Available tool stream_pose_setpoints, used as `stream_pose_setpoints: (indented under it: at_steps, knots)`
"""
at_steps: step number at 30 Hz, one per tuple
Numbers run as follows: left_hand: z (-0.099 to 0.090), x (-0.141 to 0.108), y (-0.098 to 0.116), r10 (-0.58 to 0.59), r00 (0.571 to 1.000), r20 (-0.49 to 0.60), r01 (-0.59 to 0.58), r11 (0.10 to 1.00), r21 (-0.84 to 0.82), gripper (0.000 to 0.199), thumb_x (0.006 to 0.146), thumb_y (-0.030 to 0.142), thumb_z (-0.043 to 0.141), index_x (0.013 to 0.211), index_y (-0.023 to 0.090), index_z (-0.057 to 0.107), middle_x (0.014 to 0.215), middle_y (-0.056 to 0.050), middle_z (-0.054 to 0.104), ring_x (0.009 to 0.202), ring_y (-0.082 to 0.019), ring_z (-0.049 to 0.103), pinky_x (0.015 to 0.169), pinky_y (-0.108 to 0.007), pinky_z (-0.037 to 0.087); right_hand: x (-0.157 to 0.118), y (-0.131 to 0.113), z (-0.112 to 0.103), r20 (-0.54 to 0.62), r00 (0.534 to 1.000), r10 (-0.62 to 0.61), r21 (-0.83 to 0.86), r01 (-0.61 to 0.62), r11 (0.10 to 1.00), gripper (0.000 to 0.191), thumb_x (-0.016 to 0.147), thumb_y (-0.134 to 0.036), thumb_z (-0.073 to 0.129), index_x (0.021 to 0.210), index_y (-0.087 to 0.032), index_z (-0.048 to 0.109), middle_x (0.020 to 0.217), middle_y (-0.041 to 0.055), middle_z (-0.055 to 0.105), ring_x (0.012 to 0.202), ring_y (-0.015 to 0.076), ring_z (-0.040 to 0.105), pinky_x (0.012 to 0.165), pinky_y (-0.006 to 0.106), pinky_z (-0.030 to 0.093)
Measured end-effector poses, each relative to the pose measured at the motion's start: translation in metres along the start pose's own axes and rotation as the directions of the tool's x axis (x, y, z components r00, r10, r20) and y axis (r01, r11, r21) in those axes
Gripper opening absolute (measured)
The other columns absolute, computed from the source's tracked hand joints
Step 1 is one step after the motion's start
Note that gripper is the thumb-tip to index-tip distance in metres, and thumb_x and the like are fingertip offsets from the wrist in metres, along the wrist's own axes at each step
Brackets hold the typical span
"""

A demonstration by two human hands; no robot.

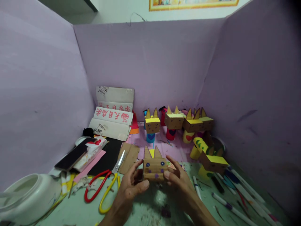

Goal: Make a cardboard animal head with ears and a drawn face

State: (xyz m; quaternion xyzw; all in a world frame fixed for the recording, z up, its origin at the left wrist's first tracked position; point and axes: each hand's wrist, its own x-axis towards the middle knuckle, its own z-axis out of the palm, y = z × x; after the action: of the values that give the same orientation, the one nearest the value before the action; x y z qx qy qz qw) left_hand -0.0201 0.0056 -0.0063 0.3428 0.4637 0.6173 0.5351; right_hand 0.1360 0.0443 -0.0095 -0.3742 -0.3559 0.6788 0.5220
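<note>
Between my hands is a small cardboard animal head (pixel 152 171) with two pointed ears, drawn eyes and purple spots facing me. My left hand (pixel 128 190) grips its left side, thumb at the lower front corner and fingers along the side. On the other side, my right hand (pixel 182 183) has its thumb pressed on the front face near the right edge, with the forefinger raised. A bit of yellow shows behind the ears. A piece of brown cardboard (pixel 131 152) lies beyond my left hand, and scissors (pixel 110 175) with red and yellow handles lie beside it.
Cardboard-headed animal figures (pixel 152 125) on coloured tubes stand at the back right. A yellow one (pixel 215 160) leans at the right. Markers (pixel 231 207) lie front right. A white pot (pixel 28 197) stands front left, near a phone (pixel 74 153). Folded cardboard (pixel 113 116) leans against the purple wall.
</note>
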Motion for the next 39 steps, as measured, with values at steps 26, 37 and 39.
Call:
stream_pose_setpoints:
  at_steps: [26,37,39]
  knots:
    - [-0.018,0.000,0.018,0.363,0.911,-0.198,-0.065,0.598,0.799,0.029,0.077,0.042,0.048,0.056,0.023,0.053,0.052,-0.002,0.047,0.057,-0.021,0.045,0.060,-0.032,0.025,-0.012,0.007,0.011,-0.117,0.987,-0.108,-0.136,0.092,0.986,0.074,0.057,-0.041,0.079,0.120,-0.022,0.045,0.104,0.0116,0.067,0.096,0.0292,0.064,0.078,0.039,0.051]
    - [-0.060,0.007,0.056,-0.124,0.963,0.241,0.087,0.984,0.156,0.082,0.049,0.037,0.083,0.125,0.025,0.054,0.118,-0.012,0.062,0.104,-0.035,0.059,0.087,-0.043,0.048,-0.022,0.007,0.037,0.293,0.946,-0.142,0.022,0.142,0.990,0.088,0.059,-0.036,0.082,0.132,-0.026,0.035,0.132,0.0127,0.053,0.120,0.0285,0.052,0.102,0.046,0.037]
    - [-0.061,0.007,0.060,-0.124,0.979,0.164,0.103,0.986,0.130,0.081,0.045,0.030,0.085,0.121,0.024,0.057,0.116,-0.011,0.064,0.104,-0.035,0.060,0.085,-0.041,0.050,-0.024,0.003,0.034,0.318,0.939,-0.134,-0.077,0.166,0.983,0.092,0.055,-0.036,0.084,0.133,-0.027,0.037,0.137,0.0122,0.049,0.125,0.0285,0.047,0.105,0.046,0.032]
